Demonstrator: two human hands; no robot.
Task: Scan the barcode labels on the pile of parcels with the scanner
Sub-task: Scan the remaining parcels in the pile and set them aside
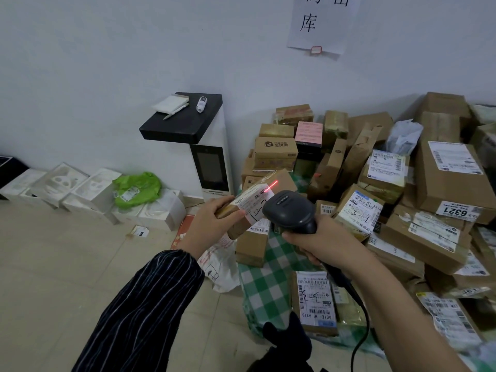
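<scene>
Left hand grips a small cardboard parcel above the pile of parcels; right hand grips the barcode scanner, its red line crossing the parcel's label.

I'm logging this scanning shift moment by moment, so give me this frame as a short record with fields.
left hand: grips a small parcel, held up in front of the pile
right hand: grips the scanner, aimed at that parcel
laser line: red, falls across the barcode end of the parcel's label
pile: cardboard parcels against the wall, many labels facing up
under the near parcels: green checked cloth
left of pile: white kiosk with a dark screen
</scene>
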